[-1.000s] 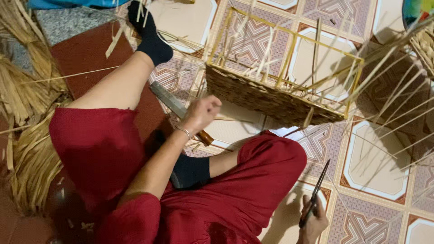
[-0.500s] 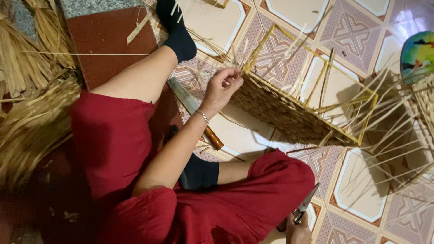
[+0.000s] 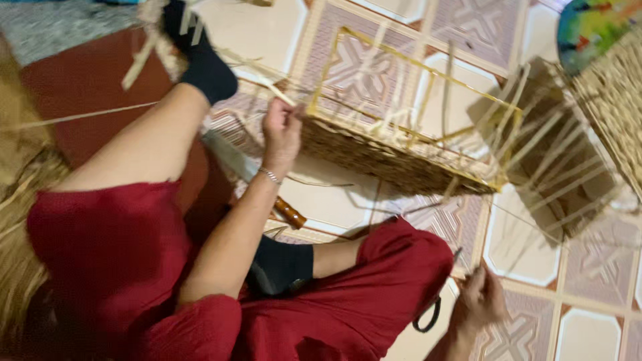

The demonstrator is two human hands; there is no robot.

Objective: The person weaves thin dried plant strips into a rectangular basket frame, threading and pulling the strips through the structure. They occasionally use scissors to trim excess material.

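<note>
A half-woven straw basket [image 3: 394, 164] with a yellow wire frame [image 3: 421, 67] and upright straw stakes lies tilted on the tiled floor. My left hand [image 3: 281, 134] grips the basket's near left corner, with a loose straw strand [image 3: 267, 83] at its fingers. My right hand [image 3: 478, 301] is low at the right, closed around black-handled scissors [image 3: 428, 319] beside my red-trousered knee. The scissor blades are mostly hidden and blurred.
A long knife [image 3: 234, 160] with a wooden handle [image 3: 291, 214] lies on the floor under my left forearm. Bundles of dry straw [image 3: 20, 220] are piled at the left. Another woven basket [image 3: 612, 100] and a colourful round object [image 3: 592, 27] sit at the upper right.
My left hand went from the floor near the knife up to the basket's corner and took hold of it. The basket tilted and swung. My right hand stayed low with the scissors.
</note>
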